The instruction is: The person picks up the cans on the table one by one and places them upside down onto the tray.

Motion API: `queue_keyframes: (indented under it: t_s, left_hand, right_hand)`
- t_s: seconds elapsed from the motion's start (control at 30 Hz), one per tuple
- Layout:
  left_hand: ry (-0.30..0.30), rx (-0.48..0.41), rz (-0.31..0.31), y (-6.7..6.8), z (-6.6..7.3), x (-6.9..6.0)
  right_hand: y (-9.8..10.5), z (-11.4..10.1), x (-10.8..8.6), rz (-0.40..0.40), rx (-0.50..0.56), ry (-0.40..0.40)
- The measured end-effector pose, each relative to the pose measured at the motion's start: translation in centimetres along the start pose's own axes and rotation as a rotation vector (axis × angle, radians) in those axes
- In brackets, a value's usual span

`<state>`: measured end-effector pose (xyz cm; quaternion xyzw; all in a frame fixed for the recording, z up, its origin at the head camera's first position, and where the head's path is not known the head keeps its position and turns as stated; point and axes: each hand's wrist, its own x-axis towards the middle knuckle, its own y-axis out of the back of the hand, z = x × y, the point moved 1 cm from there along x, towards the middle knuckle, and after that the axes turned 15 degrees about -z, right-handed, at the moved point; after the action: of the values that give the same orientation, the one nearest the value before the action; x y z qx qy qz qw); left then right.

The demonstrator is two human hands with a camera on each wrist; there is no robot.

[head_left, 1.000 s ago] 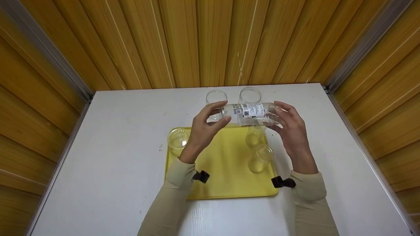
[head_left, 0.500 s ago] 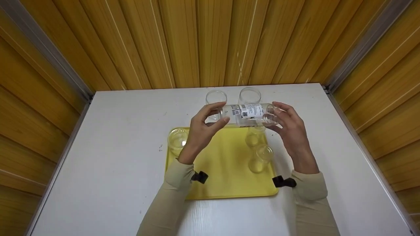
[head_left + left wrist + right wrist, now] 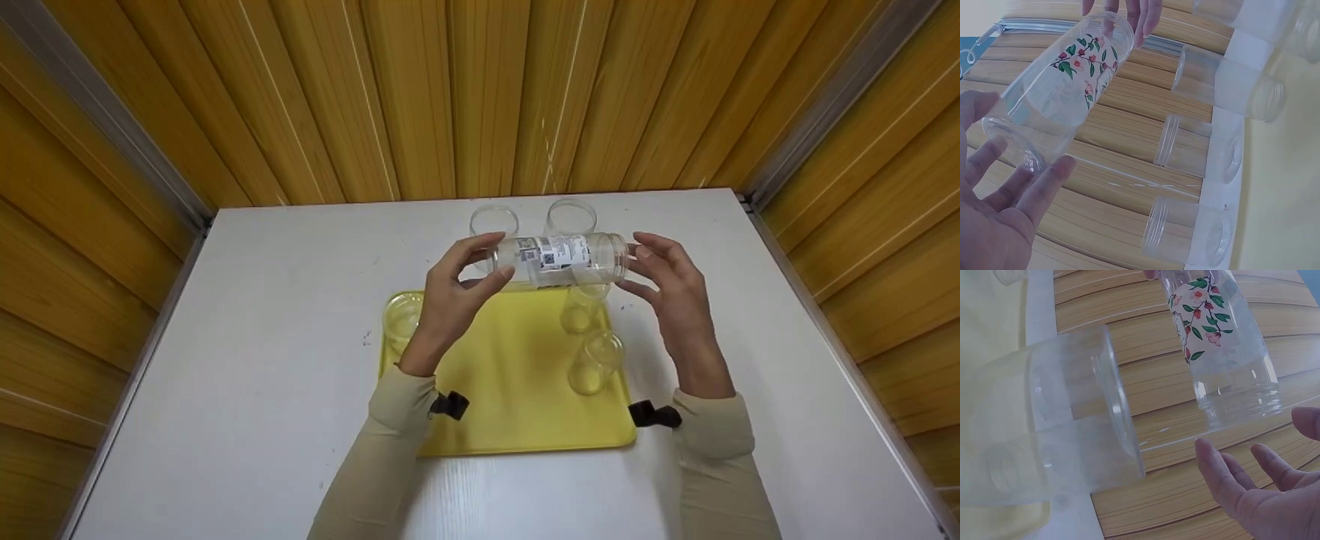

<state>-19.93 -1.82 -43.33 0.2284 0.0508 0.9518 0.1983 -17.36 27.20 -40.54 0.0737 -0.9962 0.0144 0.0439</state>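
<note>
The jar (image 3: 559, 259) is up in the air, on its side and nearly level, over the far edge of the yellow tray (image 3: 517, 409). The left hand (image 3: 456, 300) has it by the base end, thumb and fingers clamped across it. The right hand (image 3: 675, 292) is at the rim end, its fingers spread and curved; from the right wrist they look apart from the jar, just beyond it.

What worries me is that the left hand seems to carry the weight alone, from one end. If that pinch slips on the smooth wall, the rim end would likely dip first and the jar could fall on the tray, or knock the two back jars (image 3: 571, 217) standing upright on the worktop (image 3: 262, 337) behind. The right side jars (image 3: 596, 364) on the tray are near its path too, and the left wrist is close above the left jar (image 3: 400, 319), so a careless drop of that arm might tip it.

Against half a second ago, the jar has slid leftward along with the left hand, and the threaded rim, then overlapped by the right fingers, now shows clear of them. The tray jars haven't moved.
</note>
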Motion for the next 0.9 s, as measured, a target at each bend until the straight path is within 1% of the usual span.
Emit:
queue_keyframes:
  t_s: [0.3,0.47,0.67,0.8,0.9]
  left_hand:
    - [0.036,0.024,0.024,1.0,0.0,-0.7]
    - [0.038,0.028,0.037,1.3,0.2,-0.9]
    - [0.044,0.049,0.045,1.9,0.6,-1.3]
    - [0.030,0.062,0.048,2.3,0.7,-1.4]
    - [0.024,0.082,0.051,2.3,1.1,-1.5]
  right_hand:
    - [1.0,0.5,0.3,0.081,-0.104,-0.047]
    - [1.7,1.4,0.5,0.109,-0.208,-0.097]
    - [2.4,2.5,0.9,0.105,-0.344,-0.132]
    - [2.9,3.2,1.0,0.106,-0.437,-0.175]
    - [3.6,3.8,1.1,0.100,-0.476,-0.198]
